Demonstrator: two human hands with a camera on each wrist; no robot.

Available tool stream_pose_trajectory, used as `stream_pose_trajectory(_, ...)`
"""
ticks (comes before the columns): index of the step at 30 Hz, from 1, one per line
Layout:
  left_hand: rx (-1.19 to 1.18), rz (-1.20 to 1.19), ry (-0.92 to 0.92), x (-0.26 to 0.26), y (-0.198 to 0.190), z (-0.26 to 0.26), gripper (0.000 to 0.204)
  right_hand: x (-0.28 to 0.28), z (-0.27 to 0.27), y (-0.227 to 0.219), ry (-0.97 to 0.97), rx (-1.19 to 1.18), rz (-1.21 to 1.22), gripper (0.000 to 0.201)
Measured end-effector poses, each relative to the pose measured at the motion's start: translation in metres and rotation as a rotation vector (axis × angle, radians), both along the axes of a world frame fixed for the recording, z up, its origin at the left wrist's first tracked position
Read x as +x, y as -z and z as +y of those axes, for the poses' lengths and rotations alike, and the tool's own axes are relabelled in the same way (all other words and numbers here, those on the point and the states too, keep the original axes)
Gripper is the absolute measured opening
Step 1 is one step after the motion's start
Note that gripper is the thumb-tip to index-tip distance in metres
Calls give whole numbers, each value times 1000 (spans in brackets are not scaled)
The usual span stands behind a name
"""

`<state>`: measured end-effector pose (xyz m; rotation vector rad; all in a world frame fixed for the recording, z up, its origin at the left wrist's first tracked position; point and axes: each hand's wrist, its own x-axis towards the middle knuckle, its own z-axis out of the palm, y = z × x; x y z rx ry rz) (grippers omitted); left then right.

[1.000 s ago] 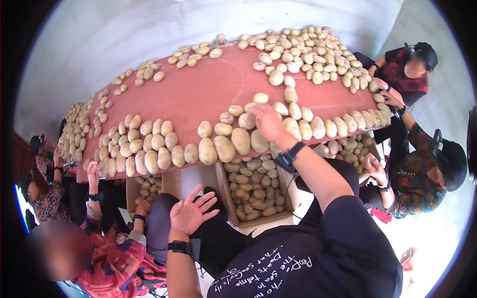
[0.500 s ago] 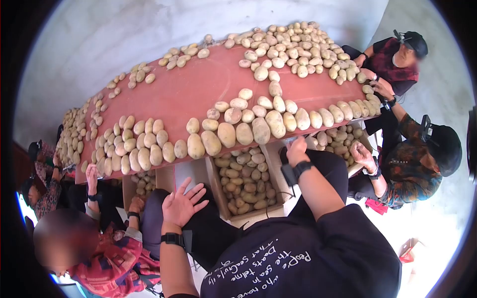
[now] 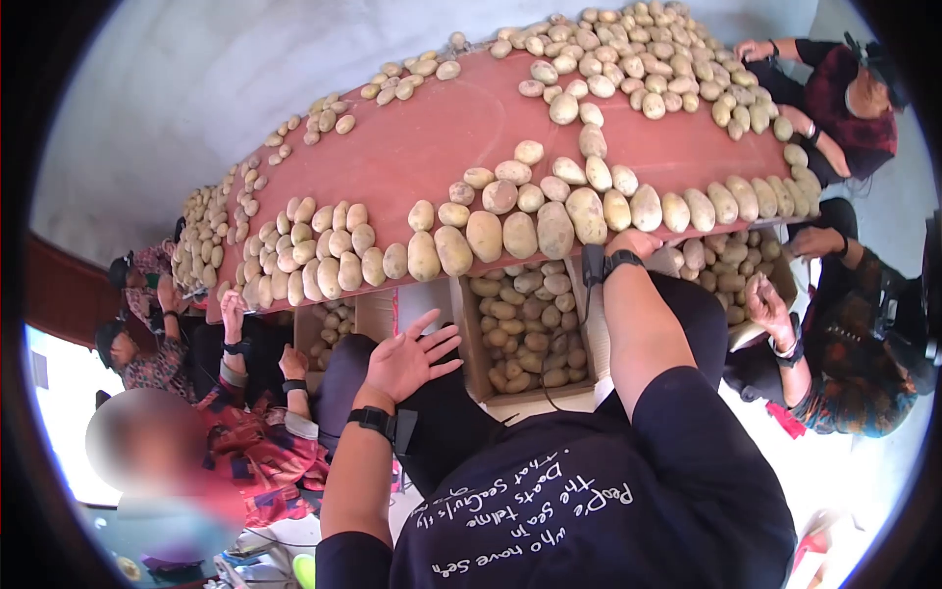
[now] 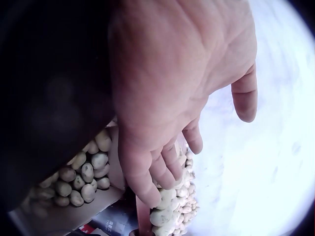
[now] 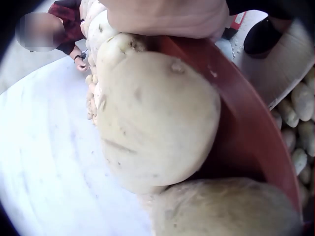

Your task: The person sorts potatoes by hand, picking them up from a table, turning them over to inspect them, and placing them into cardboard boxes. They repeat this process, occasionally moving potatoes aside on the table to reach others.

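Note:
My left hand (image 3: 414,358) hovers in front of the table with spread fingers and upturned palm, holding nothing. In the left wrist view the fingers of this hand (image 4: 167,73) hang loosely. My right hand (image 3: 636,243) is at the near edge of the red table (image 3: 412,147), close below the row of potatoes (image 3: 554,231). A big pale potato (image 5: 157,118) fills the middle of the right wrist view, beside that hand (image 5: 167,17); the fingers are hidden there. Smaller potatoes (image 3: 500,196) lie behind the front row.
A cardboard box of potatoes (image 3: 530,339) stands below the table edge, with another box of potatoes (image 3: 721,270) to its right. A large heap of potatoes (image 3: 638,59) covers the far right of the table. Other people sit at both sides, one with a patterned sleeve (image 3: 285,471).
My right hand has drawn back from above the potatoes, dipped below the table edge and come up to the edge again. The left hand stays much the same. The head view has shifted.

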<state>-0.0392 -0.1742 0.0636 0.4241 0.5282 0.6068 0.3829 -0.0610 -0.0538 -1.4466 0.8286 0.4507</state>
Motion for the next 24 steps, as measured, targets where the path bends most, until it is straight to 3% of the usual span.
stream_pose_trajectory(2,-11,34,77,12,1,9,73,1,-4,-7,-125,-146,40,78)
stream_pose_trajectory(3,-23,124,89,20,4,14,70,3,-4,-8,-88,-107,64,79)
stream_pose_trajectory(4,-32,213,98,28,7,18,67,7,-8,-7,-174,-54,135,74)
stream_pose_trajectory(6,-27,386,97,45,21,23,62,4,-6,-9,-120,-79,70,74)
stream_pose_trajectory(9,14,607,105,76,37,18,55,4,-13,-28,-222,-115,254,81)
stream_pose_trajectory(11,30,670,154,90,44,9,53,0,-13,-45,-141,-98,237,80)
stream_pose_trajectory(14,8,751,213,102,52,-3,49,9,-4,-26,-67,-108,217,75)
stream_pose_trajectory(18,-39,800,269,105,59,-21,47,9,-1,-4,-82,-95,224,70)
stream_pose_trajectory(24,-46,864,257,95,101,-24,45,13,-2,-9,-80,-63,245,67)
